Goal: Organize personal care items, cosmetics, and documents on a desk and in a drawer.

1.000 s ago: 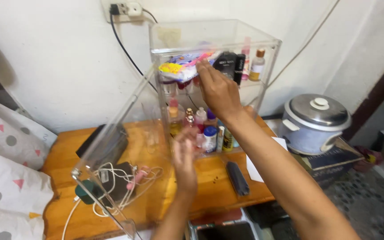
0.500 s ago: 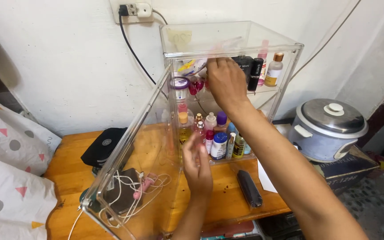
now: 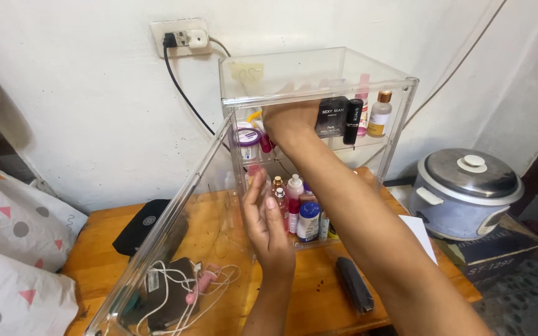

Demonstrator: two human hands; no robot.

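A clear acrylic cabinet (image 3: 319,68) stands on a wooden table (image 3: 319,298) against the wall, its clear door (image 3: 175,230) swung open to the left. My right hand (image 3: 291,121) reaches into the upper shelf beside a black box (image 3: 333,116) and a purple-lidded jar (image 3: 247,138). Its fingers are hidden behind the frame, with a bit of yellow showing next to it. My left hand (image 3: 266,221) is held flat with straight fingers and nothing in it. It sits at the front of the lower shelf, close to small bottles such as a blue-and-white one (image 3: 308,221).
A rice cooker (image 3: 465,193) stands right of the table. A black stick-shaped thing (image 3: 353,284) and white paper (image 3: 420,233) lie before the cabinet. Behind the door lie tangled cables with a dark device (image 3: 169,292) and a black pouch (image 3: 141,225). Pillows (image 3: 14,249) are at left.
My right hand carried a colourful packet from in front of the cabinet into the upper shelf. My left hand rose a little toward the lower shelf. The view moved closer.
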